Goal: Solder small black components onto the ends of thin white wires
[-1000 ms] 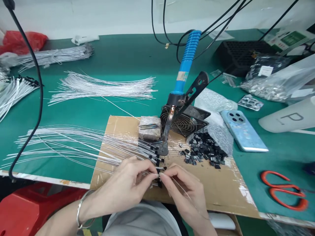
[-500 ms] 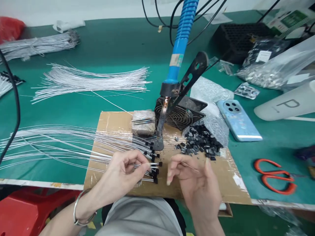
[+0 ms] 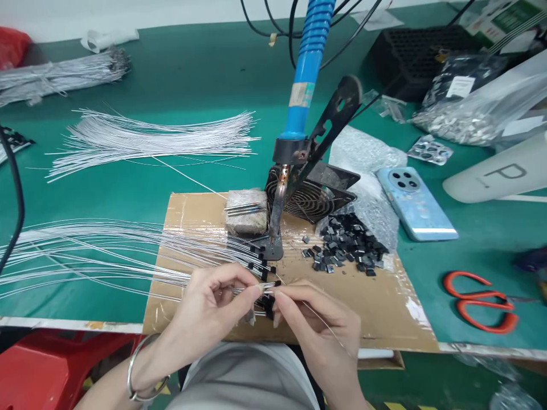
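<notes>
My left hand (image 3: 222, 307) pinches a few thin white wires (image 3: 171, 275) near their ends, above the cardboard (image 3: 380, 319). Fingertips of my right hand (image 3: 322, 330) press together at the tips of those wires, close beside the left fingertips. A thin strand of wire (image 3: 321, 320) runs out across my right palm. Black end pieces (image 3: 257, 266) sit on the wire ends around and behind my fingers. Just beyond my hands, a blue-handled soldering iron (image 3: 302, 94) points down at a dark metal base (image 3: 273, 249). What exactly the right fingertips hold is too small to tell.
Small black pieces (image 3: 348, 242) lie heaped on the right of the cardboard. Behind them are a black fan (image 3: 310, 196) and bubble wrap (image 3: 363, 154). A blue phone (image 3: 416, 202), orange scissors (image 3: 482, 299) and a white bottle (image 3: 496, 171) stand farther right. More white wires (image 3: 149, 135) lie back left.
My right hand has moved left and closed its fingers at the wire ends beside my left hand. My left hand keeps its pinch on the wires. The view has shifted slightly.
</notes>
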The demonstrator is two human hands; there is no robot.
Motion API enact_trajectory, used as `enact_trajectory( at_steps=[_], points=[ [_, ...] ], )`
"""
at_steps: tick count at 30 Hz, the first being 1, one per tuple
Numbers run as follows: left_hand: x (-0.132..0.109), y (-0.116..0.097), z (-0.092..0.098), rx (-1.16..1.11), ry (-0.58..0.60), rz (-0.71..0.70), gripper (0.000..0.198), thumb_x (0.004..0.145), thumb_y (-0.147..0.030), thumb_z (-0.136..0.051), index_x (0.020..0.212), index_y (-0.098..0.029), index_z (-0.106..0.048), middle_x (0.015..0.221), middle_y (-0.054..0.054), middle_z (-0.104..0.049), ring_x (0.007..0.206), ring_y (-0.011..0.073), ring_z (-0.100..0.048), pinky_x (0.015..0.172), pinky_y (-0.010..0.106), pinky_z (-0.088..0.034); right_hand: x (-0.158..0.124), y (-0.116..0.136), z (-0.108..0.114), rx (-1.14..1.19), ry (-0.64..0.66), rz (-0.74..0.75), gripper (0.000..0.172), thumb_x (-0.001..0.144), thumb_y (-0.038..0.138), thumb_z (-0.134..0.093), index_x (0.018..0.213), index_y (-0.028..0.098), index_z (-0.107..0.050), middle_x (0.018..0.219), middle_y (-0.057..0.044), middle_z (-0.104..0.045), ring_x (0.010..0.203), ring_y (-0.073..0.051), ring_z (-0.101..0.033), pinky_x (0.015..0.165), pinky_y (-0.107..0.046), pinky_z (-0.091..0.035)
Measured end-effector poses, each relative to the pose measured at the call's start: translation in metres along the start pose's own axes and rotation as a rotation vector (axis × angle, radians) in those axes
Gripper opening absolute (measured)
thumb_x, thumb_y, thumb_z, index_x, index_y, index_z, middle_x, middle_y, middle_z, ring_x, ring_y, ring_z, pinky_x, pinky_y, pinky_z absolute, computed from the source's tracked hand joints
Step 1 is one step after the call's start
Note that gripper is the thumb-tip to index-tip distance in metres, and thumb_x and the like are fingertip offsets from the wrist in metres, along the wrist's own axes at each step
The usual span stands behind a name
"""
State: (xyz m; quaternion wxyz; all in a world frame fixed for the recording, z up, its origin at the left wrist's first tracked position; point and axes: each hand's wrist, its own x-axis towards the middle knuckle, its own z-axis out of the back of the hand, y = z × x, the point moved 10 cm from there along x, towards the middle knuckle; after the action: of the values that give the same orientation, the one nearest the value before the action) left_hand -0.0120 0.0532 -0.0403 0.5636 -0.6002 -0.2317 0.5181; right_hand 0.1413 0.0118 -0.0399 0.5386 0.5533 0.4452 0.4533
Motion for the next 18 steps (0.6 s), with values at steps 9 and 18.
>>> enact_trajectory(
  at_steps=[9, 18],
  points=[
    [-0.001, -0.008, -0.003, 0.124, -0.056, -0.057, 0.02, 0.091, -0.034, -0.065, 0.076, -0.022, -0.072, 0.06, -0.001, -0.06, 0.05, 0.0124, -0.039, 0.046, 0.027, -0.028, -0.002, -0.007, 0.002, 0.05, -0.01, -0.057, 0.015, 0.092, 0.021, -0.067, 0.091, 0.027, -0.081, 0.069, 0.001, -0.067, 0.06, -0.012, -0.06, 0.055, -0.023, -0.048],
    [-0.009, -0.023, -0.003, 0.261, -0.152, -0.18, 0.019, 0.091, -0.02, -0.063, 0.074, -0.02, -0.07, 0.06, -0.004, -0.059, 0.051, 0.0094, -0.034, 0.049, 0.025, -0.029, -0.009, -0.036, -0.011, 0.398, 0.062, -0.257, 0.012, 0.091, 0.029, -0.071, 0.096, 0.027, -0.081, 0.077, 0.0, -0.068, 0.059, -0.009, -0.061, 0.053, -0.019, -0.052]
  ],
)
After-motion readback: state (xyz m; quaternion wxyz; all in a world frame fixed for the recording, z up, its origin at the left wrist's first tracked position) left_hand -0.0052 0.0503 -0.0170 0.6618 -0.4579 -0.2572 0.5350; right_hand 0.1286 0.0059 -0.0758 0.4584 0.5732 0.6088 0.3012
